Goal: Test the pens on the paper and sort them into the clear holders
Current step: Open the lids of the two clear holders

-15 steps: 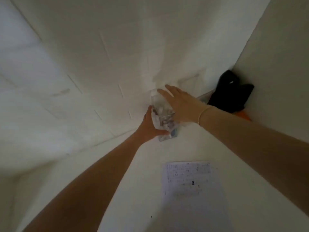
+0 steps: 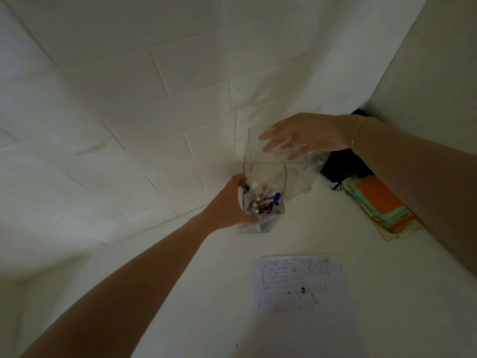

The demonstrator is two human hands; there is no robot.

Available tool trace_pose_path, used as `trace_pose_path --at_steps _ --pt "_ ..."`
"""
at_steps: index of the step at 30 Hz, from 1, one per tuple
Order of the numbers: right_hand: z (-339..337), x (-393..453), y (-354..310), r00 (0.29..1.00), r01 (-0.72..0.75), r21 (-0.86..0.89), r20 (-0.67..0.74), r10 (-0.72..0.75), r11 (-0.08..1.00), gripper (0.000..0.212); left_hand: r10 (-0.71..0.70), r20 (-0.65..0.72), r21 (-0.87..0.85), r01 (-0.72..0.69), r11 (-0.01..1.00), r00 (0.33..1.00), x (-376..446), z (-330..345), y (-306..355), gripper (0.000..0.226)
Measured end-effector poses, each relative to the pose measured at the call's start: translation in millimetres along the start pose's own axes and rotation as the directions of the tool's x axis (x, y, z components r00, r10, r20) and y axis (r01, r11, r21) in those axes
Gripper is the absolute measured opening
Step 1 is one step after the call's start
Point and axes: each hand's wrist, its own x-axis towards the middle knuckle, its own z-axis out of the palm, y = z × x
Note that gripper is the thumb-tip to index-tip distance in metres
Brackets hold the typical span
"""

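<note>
A tall clear holder (image 2: 277, 171) stands on the white table by the wall, with several pens (image 2: 263, 200) bunched in its bottom. My left hand (image 2: 229, 205) grips its left side, thumb in front and fingers round the back. My right hand (image 2: 307, 134) hovers behind and to the right of its rim with fingers stretched out and blurred, partly seen through the clear wall. A second clear holder (image 2: 307, 174) shows faintly just below that hand; I cannot tell whether the hand touches it. The test paper (image 2: 302, 282), covered with small marks, lies nearer to me.
A stack of orange, green and yellow paper sheets (image 2: 379, 202) lies at the right by the side wall. A black object (image 2: 340, 166) sits in the corner behind it. A white brick-pattern wall (image 2: 154, 99) rises right behind the holders.
My right hand has lifted off the holder with the pens and moved to the right and back. My left hand still grips the holder.
</note>
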Motion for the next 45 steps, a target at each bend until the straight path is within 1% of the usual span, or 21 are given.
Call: trace_pose_path --at_steps 2,4,8,10,12,14,15,16,19,21,23,24,26,29,31,33,35,39,41,43,45 --pt "-8 -13 11 1.0 -0.006 0.216 -0.027 0.012 0.976 0.045 0.042 0.016 0.048 -0.043 0.998 0.999 -15 -8 6 0.094" --pt "-13 -18 20 0.992 -0.002 0.263 -0.123 0.035 0.965 0.035 0.106 0.052 0.146 -0.113 0.983 0.993 -31 -18 10 0.092" --pt "-8 -24 28 0.917 -0.094 0.081 -0.381 0.118 0.992 0.021 0.2 0.131 0.39 -0.236 0.89 0.971 -50 -35 16 0.105" --pt "5 -31 31 0.893 -0.161 -0.016 -0.428 0.138 0.987 0.027 0.221 0.164 0.477 -0.274 0.835 0.961 -54 -40 19 0.107" --pt "13 -38 38 0.913 -0.218 -0.102 -0.373 0.166 0.971 0.054 0.219 0.204 0.544 -0.296 0.785 0.954 -54 -43 25 0.107" --pt "19 -47 52 0.945 -0.265 -0.122 -0.231 0.232 0.957 0.083 0.199 0.252 0.59 -0.313 0.744 0.947 -52 -42 30 0.106" --pt "21 -50 62 0.955 -0.258 -0.113 -0.179 0.236 0.96 0.088 0.192 0.277 0.608 -0.326 0.724 0.942 -50 -40 32 0.106" --pt "22 -52 74 0.963 -0.238 -0.098 -0.157 0.221 0.966 0.084 0.19 0.305 0.626 -0.347 0.698 0.933 -48 -36 34 0.105" --pt "23 -56 116 0.973 -0.174 -0.023 -0.156 0.168 0.984 0.052 0.218 0.383 0.707 -0.437 0.556 0.898 -40 -21 40 0.098" --pt "25 -61 142 0.978 -0.17 0.019 -0.117 0.171 0.985 0.05 0.22 0.412 0.79 -0.467 0.398 0.884 -36 -7 47 0.095" --pt "29 -65 162 0.975 -0.203 -0.024 -0.1 0.199 0.979 0.055 0.176 0.431 0.86 -0.462 0.216 0.885 -31 12 54 0.096" --pt "31 -64 172 0.973 -0.21 -0.067 -0.116 0.201 0.975 0.056 0.151 0.431 0.879 -0.452 0.154 0.89 -29 21 57 0.096" --pt "35 -60 192 0.966 -0.186 -0.112 -0.201 0.161 0.976 0.053 0.131 0.411 0.9 -0.424 0.104 0.902 -24 36 61 0.094" --pt "38 -54 209 0.941 -0.151 -0.15 -0.325 0.095 0.977 0.053 0.11 0.384 0.91 -0.396 0.123 0.917 -17 46 67 0.091" --pt "37 -50 211 0.927 -0.206 -0.306 -0.367 0.085 0.929 0.06 0.095 0.388 0.913 -0.396 0.095 0.917 -14 52 71 0.09" --pt "36 -44 211 0.914 -0.281 -0.535 -0.402 0.053 0.796 0.064 0.077 0.397 0.914 -0.402 0.054 0.914 -11 59 74 0.093" --pt "35 -37 211 0.913 -0.314 -0.678 -0.409 0.014 0.665 0.065 0.075 0.39 0.919 -0.393 0.031 0.918 -8 62 78 0.097" --pt "36 -28 212 0.935 -0.304 -0.792 -0.355 0.005 0.529 0.064 0.097 0.379 0.925 -0.375 -0.058 0.92 -5 54 77 0.1" --pt "39 -26 213 0.936 -0.302 -0.811 -0.352 -0.004 0.501 0.062 0.132 0.364 0.931 -0.358 -0.065 0.922 -5 52 75 0.103" --pt "40 -24 213 0.937 -0.295 -0.824 -0.349 -0.022 0.484 0.061 0.154 0.372 0.928 -0.359 -0.104 0.916 -3 51 68 0.104" --pt "40 -22 214 0.937 -0.288 -0.834 -0.348 -0.043 0.47 0.061 0.218 0.374 0.927 -0.355 -0.12 0.902 -1 48 69 0.108"
